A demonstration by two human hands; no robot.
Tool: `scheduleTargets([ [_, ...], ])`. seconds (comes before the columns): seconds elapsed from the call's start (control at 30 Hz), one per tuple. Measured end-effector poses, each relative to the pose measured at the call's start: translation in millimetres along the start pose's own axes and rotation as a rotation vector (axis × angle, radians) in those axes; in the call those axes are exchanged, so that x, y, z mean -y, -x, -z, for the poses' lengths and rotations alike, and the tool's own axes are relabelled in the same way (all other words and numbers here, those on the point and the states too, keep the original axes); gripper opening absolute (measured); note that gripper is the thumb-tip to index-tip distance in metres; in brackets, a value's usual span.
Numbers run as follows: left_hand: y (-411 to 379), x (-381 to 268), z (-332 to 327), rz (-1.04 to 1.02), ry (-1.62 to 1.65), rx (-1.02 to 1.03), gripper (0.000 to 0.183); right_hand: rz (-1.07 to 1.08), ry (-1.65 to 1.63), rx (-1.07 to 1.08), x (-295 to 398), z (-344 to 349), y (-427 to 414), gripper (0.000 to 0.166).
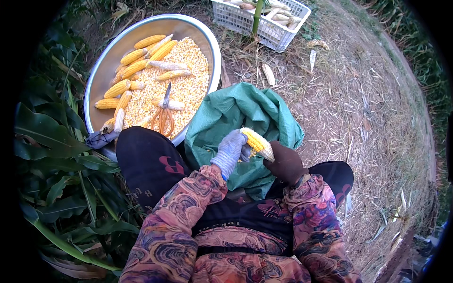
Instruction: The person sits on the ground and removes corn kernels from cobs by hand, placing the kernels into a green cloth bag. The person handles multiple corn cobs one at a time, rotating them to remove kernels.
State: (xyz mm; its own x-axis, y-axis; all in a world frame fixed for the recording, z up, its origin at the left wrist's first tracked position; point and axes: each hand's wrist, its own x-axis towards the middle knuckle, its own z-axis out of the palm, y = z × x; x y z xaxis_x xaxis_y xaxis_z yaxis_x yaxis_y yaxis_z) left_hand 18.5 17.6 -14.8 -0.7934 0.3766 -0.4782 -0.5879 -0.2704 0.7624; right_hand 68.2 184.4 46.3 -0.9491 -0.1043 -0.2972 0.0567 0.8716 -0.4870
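Note:
My left hand (230, 150), in a light grey knit glove, grips the upper left end of a partly shelled corn cob (257, 143). The cob's lower right end is in my right hand (287, 162), which wears a dark brown glove. Yellow kernels show along the cob's middle, and bare pale cob at its right part. Both hands are over a green woven plastic sack (247, 102) standing between my knees with its mouth spread; a few kernels show below my left fingers. Up and to the left, a large metal basin (92, 76) holds loose kernels (191, 56) and several corn ears (132, 56).
Orange-handled scissors (163, 116) lie on the kernels in the basin. A white plastic crate (233, 17) with cobs stands at the top, a green stalk (257, 17) before it. One cob (268, 74) lies on the straw-strewn ground. Corn leaves (53, 134) crowd the left side.

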Motion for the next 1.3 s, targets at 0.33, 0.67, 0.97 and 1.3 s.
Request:
scheduleTargets([
  [0.33, 4, -3, -5, -0.017, -0.058, -0.055, 0.019, -0.030, -0.032, 0.022, 5, 1, 1, 0.037],
  [0.67, 1, -2, -6, 0.084, -0.025, -0.007, 0.018, -0.073, 0.023, 0.060, -3, -3, -3, 0.037],
  [0.97, 1, 6, -4, -0.010, 0.003, -0.063, 0.019, -0.083, -0.029, 0.077, 9, 0, -2, 0.040],
  [1.3, -1, 11, -3, -0.006, 0.062, 0.021, 0.019, -0.071, -0.023, 0.106, 5, -2, -3, 0.039],
])
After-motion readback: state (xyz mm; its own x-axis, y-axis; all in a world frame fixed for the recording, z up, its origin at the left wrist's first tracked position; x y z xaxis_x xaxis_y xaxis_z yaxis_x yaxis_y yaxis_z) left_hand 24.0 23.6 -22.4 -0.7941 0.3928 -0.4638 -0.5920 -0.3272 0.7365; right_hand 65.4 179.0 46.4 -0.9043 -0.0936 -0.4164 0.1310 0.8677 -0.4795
